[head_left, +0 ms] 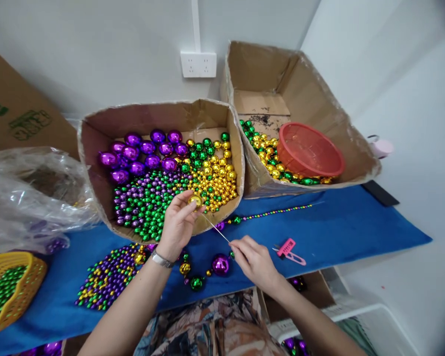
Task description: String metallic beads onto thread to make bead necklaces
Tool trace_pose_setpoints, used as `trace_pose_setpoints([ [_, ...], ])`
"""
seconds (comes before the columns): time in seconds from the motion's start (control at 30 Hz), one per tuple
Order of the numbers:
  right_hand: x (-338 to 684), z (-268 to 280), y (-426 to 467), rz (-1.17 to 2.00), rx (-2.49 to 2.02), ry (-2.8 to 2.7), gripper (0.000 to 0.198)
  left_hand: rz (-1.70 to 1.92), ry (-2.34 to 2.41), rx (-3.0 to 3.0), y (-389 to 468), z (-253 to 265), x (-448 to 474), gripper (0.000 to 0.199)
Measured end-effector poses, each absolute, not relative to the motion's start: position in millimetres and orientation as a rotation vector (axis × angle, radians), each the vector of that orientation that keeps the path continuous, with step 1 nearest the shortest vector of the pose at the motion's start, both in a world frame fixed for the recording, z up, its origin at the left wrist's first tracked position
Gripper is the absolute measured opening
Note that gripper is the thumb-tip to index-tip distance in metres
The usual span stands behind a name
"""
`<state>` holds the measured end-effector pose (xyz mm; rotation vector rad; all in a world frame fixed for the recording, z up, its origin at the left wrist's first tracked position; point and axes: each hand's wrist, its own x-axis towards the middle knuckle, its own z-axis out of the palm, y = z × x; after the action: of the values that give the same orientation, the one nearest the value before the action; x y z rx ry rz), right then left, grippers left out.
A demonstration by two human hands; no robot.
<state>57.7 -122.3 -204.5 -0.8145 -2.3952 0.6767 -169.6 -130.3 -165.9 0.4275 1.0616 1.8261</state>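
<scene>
My left hand, with a metal band at the wrist, pinches a shiny gold bead over the front edge of a cardboard box. My right hand is closed on a thin straight needle that runs up to the gold bead. Whether its tip is inside the bead I cannot tell. Below the hands a strand of beads lies on the blue cloth, with a large purple bead, a green bead and smaller gold ones. A thinner beaded string stretches right behind my right hand.
Purple, green and gold beads fill the near box. A second box holds more beads and a red basket. Pink snips lie at right on the blue cloth. A bead pile and yellow basket are left.
</scene>
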Motion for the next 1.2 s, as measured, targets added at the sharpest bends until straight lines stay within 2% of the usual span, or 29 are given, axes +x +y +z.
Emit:
trace_pose_setpoints([
  [0.17, 65.5, -199.5, -116.3, 0.582, -0.845, -2.377, 0.021, 1.67, 0.99, 0.461, -137.2, -166.3, -189.7, 0.025],
  [0.27, 64.3, -197.8, -113.7, 0.545, -0.82, -2.404, 0.021, 1.594, 0.96, 0.476, -141.7, -170.2, -189.3, 0.028],
  [0.87, 62.9, -194.6, -116.0, 0.303, -0.813, -2.569, 0.023, 1.552, 1.16, 0.739, -156.0, -168.4, -170.4, 0.032],
  [1.2, 50.4, -189.6, -119.8, 0.489, -0.811, -2.527, 0.025, 1.51, 1.13, 0.693, -162.3, -171.4, -161.6, 0.033],
])
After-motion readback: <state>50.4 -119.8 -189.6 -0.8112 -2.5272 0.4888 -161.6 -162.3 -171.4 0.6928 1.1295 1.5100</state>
